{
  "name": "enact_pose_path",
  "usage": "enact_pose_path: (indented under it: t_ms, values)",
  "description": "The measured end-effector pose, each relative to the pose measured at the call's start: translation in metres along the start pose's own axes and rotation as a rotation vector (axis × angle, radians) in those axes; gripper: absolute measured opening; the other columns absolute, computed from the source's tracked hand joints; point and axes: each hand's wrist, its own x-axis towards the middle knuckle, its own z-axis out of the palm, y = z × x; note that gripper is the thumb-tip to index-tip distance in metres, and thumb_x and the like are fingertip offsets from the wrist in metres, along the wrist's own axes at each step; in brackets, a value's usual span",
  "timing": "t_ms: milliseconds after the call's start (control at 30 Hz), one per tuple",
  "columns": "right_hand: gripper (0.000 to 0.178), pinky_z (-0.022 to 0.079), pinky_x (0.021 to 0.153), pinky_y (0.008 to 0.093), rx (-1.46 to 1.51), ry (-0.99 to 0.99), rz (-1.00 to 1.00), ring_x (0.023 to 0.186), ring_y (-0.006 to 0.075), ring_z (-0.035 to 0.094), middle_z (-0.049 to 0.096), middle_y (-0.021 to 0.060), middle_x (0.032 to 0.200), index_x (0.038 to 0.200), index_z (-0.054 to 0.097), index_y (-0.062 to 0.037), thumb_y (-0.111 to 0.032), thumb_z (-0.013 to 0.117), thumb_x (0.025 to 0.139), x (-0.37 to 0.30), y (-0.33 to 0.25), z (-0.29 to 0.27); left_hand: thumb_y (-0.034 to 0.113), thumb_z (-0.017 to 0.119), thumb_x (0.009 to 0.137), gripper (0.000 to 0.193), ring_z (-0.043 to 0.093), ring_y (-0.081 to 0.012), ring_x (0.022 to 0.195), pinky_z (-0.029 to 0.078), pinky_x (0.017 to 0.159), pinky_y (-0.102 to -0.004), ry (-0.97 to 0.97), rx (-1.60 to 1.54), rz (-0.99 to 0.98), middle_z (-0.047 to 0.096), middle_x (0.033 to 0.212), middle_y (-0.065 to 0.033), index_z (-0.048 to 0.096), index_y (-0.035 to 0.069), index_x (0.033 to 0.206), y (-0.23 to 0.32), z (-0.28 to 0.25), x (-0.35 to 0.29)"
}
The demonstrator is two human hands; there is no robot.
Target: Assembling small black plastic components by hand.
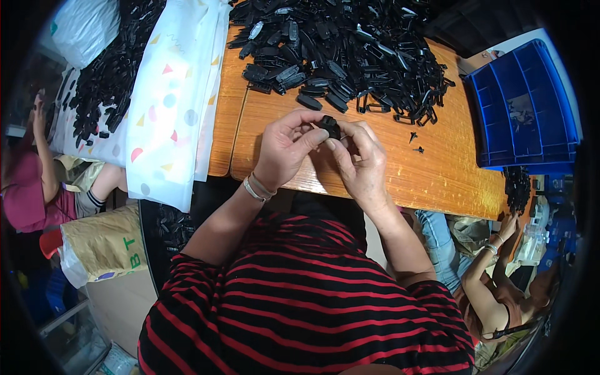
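Note:
Between my two hands, above the near edge of the wooden table (431, 181), is a small black plastic part (329, 127). My left hand (289, 145) pinches it with thumb and fingers from the left; a bracelet circles that wrist. My right hand (362, 156) closes on its right side, thumb and fingertips pressed together. The part's exact kind is hard to make out, as the fingers cover much of it. Just beyond the hands lie loose black oval pieces (309, 102) and thin black frame-like pieces (405, 119), at the front of a large heap of black plastic parts (350, 47).
Two tiny black pieces (415, 144) lie right of my hands. A blue plastic crate (525, 103) stands at the right. Patterned white sheeting (165, 106) hangs over the table's left, beside another black heap (112, 81). Other people sit at both sides; a brown sack (103, 244) is lower left.

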Motion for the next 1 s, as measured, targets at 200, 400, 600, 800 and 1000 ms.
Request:
enact_pose_path:
  t_ms: [200, 400, 600, 800, 1000]
  values:
    - [0.025, 0.045, 0.060, 0.0262, -0.053, -0.031, -0.025, 0.069, 0.0141, 0.054, 0.057, 0.0079, 0.084, 0.106, 0.064, 0.0024, 0.003, 0.070, 0.082, 0.004, -0.007, -0.004, -0.002, 0.066, 0.087, 0.026, 0.058, -0.0056, 0.079, 0.049, 0.069, -0.0178, 0.040, 0.172, 0.165, 0.058, 0.102, -0.0030, 0.062, -0.005, 0.113, -0.002, 0.003, 0.000]
    - [0.027, 0.045, 0.060, 0.0256, 0.033, -0.034, 0.096, 0.067, 0.0149, 0.053, 0.057, 0.0082, 0.083, 0.107, 0.065, 0.0017, 0.003, 0.071, 0.081, 0.001, -0.013, -0.006, -0.001, 0.064, 0.089, 0.025, 0.057, -0.0058, 0.081, 0.048, 0.070, -0.0178, 0.020, 0.098, 0.112, 0.057, 0.101, -0.0030, 0.061, -0.004, 0.113, 0.002, 0.004, -0.001]
    - [0.027, 0.047, 0.060, 0.0265, -0.060, -0.019, 0.015, 0.068, 0.0165, 0.056, 0.059, 0.0095, 0.084, 0.106, 0.065, 0.0016, 0.004, 0.071, 0.080, 0.003, -0.013, -0.008, -0.001, 0.063, 0.090, 0.026, 0.057, -0.0062, 0.084, 0.047, 0.072, -0.0177, -0.013, 0.150, 0.194, 0.056, 0.103, -0.0027, 0.061, -0.004, 0.116, 0.000, 0.008, -0.001]
    - [0.031, 0.048, 0.061, 0.0280, -0.101, 0.050, -0.044, 0.069, 0.0194, 0.057, 0.059, 0.0123, 0.085, 0.105, 0.065, 0.0025, 0.007, 0.072, 0.075, -0.006, -0.006, 0.002, -0.001, 0.065, 0.088, 0.031, 0.058, -0.0073, 0.084, 0.048, 0.071, -0.0191, 0.061, 0.241, 0.276, 0.056, 0.103, -0.0038, 0.061, -0.003, 0.118, 0.002, 0.022, -0.008]
    - [0.042, 0.052, 0.061, 0.0307, -0.148, 0.126, -0.073, 0.072, 0.0234, 0.063, 0.057, 0.0124, 0.089, 0.110, 0.061, -0.0021, 0.003, 0.076, 0.071, -0.009, 0.001, 0.013, 0.003, 0.060, 0.093, 0.028, 0.053, -0.0060, 0.087, 0.044, 0.074, -0.0177, 0.050, 0.552, 0.267, 0.052, 0.111, -0.0043, 0.060, -0.004, 0.120, 0.013, 0.029, -0.013]
